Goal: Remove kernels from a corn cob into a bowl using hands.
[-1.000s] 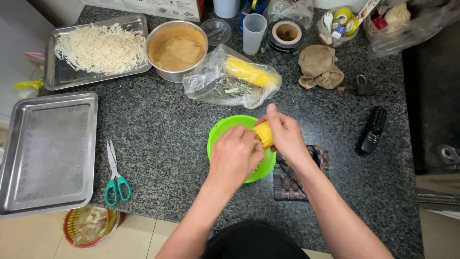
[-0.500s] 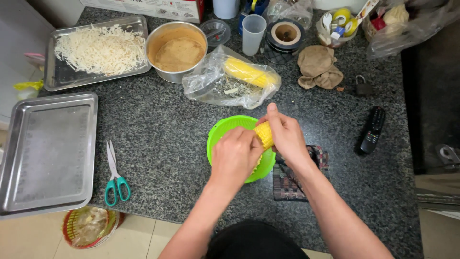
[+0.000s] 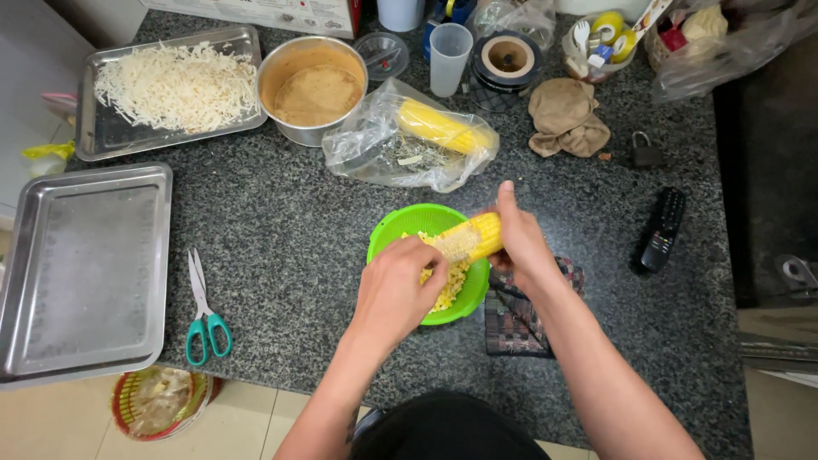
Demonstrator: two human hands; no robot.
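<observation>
Over the green bowl [image 3: 400, 234] near the bench's front edge, the right hand [image 3: 521, 247] gripped a corn cob [image 3: 473, 238]; the left hand's [image 3: 396, 285] fingers curled, seemingly pressing its kernels.

On the speckled dark granite bench [image 3: 281, 247] a steel tray of shredded white cheese [image 3: 170, 89] sits beside a round metal pot of tan paste [image 3: 313, 89]; an empty steel tray [image 3: 85, 268] lies below; teal-handled scissors [image 3: 203, 311] lie near it; a black remote control [image 3: 658, 230] rests at right; a crumpled brown cloth [image 3: 564, 117] lies beyond.
</observation>
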